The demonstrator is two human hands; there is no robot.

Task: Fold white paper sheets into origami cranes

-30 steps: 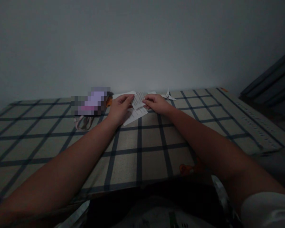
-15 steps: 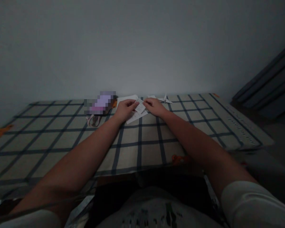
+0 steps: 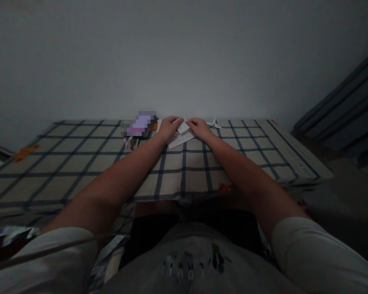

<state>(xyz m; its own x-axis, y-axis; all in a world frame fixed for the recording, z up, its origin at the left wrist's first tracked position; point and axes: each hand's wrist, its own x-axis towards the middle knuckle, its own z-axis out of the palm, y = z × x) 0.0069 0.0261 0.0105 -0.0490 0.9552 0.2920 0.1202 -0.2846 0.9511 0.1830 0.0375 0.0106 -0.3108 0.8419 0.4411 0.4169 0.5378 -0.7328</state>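
Observation:
Both my hands meet over a small folded piece of paper [image 3: 184, 127] near the far side of the table. My left hand [image 3: 171, 127] pinches its left edge between thumb and fingers. On the right edge, my right hand [image 3: 199, 127] grips it the same way. Beneath lies a printed sheet [image 3: 180, 140], partly covered by the folded piece and my left hand. A white paper crane [image 3: 214, 124] rests just right of my right hand. The fine folds are too dim and small to make out.
A checked cloth [image 3: 135, 163] covers the table, which stands against a plain wall [image 3: 184, 57]. Left of my hands sits a blurred-out purple object [image 3: 141, 125] with a strap-like pink part [image 3: 130, 143]. A dark curtain [image 3: 340, 98] hangs at the right.
The head view has shifted, so the table appears higher and farther. The folded paper has been turned or folded further between my hands, its print now less visible.

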